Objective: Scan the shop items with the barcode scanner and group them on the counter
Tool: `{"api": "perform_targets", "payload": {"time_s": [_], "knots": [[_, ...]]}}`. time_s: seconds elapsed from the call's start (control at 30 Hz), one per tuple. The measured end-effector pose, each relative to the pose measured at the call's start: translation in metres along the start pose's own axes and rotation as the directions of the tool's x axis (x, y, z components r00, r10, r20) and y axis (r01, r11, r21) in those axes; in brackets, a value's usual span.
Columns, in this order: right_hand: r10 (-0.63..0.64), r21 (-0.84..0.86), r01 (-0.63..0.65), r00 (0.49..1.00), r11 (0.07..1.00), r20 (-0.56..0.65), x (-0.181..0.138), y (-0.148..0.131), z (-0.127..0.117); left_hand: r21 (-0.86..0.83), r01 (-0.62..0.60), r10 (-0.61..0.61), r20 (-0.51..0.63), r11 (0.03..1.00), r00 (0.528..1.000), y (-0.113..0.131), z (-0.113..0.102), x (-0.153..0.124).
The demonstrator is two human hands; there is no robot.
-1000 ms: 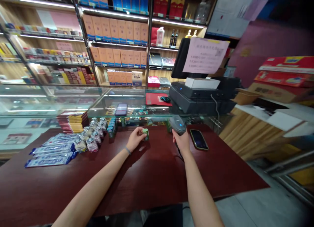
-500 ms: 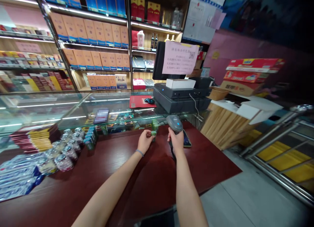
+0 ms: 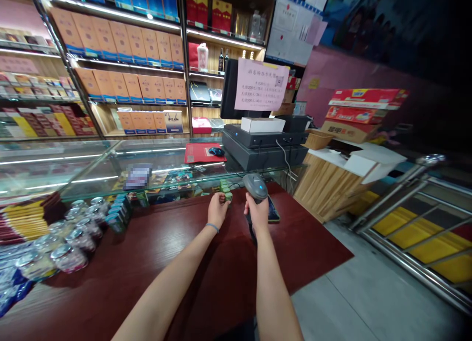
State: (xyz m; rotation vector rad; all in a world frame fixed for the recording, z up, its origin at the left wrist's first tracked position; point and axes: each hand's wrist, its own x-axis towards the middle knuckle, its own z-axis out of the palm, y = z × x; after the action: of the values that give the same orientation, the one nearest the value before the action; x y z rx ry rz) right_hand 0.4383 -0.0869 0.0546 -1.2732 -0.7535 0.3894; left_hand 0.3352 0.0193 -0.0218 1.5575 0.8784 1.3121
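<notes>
My left hand (image 3: 217,210) is closed on a small green box (image 3: 228,197), held just above the dark red tabletop (image 3: 162,252). My right hand (image 3: 257,212) grips the handle of a grey barcode scanner (image 3: 255,186), whose blue light shows on top. The scanner's head points away from me, to the right of the green box and apart from it. Behind the left hand, more small green boxes (image 3: 223,184) stand by the glass case. A phone (image 3: 273,211) lies on the table, partly hidden by the right hand.
Glass jars (image 3: 70,257) and rows of small blue-green boxes (image 3: 118,213) stand on the left. Behind are a mouse (image 3: 216,151) on a red mat (image 3: 199,153), a cash drawer (image 3: 254,156) and a monitor with a pink notice (image 3: 260,85). A metal railing (image 3: 398,203) is at right.
My view has turned to the right, so the surroundings sit further left. The left hand still holds the green box, now turned to show its top more. The right hand keeps the scanner.
</notes>
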Motion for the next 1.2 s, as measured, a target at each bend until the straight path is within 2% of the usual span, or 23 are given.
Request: {"api": "perform_targets", "payload": {"time_s": [0.27, 0.57, 0.7, 0.83, 0.87, 1.0, 1.2], "knots": [[0.021, 0.016, -0.02, 1.0, 1.0, -0.009, 0.001, 0.004, 0.002, 0.019, 0.022, -0.022, 0.0, 1.0, 1.0, 0.003, 0.0, -0.001], [0.013, 0.015, -0.014, 1.0, 1.0, 0.013, -0.002, 0.002, 0.002, 0.083, -0.021, 0.021, -0.003, 0.996, 1.0, -0.004, 0.001, -0.002], [0.003, -0.012, -0.002, 0.999, 1.0, 0.033, -0.003, 0.002, 0.004, 0.084, -0.011, 0.014, -0.037, 0.996, 0.999, -0.002, -0.01, -0.004], [-0.021, -0.126, 0.033, 0.995, 0.991, 0.098, -0.009, 0.001, 0.012, 0.026, -0.004, 0.007, -0.102, 1.0, 0.995, 0.006, -0.045, -0.005], [-0.035, -0.185, 0.058, 0.992, 0.981, 0.122, -0.011, 0.001, 0.015, 0.02, 0.0, 0.003, -0.124, 1.0, 0.992, 0.009, -0.058, -0.005], [-0.048, -0.211, 0.093, 0.977, 0.973, 0.208, -0.025, -0.002, 0.031, 0.025, -0.005, 0.01, -0.231, 1.0, 0.973, 0.02, -0.118, -0.007], [-0.062, -0.292, 0.178, 0.929, 0.94, 0.366, -0.049, -0.004, 0.061, 0.073, -0.017, 0.045, -0.4, 0.997, 0.915, 0.023, -0.202, -0.01]]}}
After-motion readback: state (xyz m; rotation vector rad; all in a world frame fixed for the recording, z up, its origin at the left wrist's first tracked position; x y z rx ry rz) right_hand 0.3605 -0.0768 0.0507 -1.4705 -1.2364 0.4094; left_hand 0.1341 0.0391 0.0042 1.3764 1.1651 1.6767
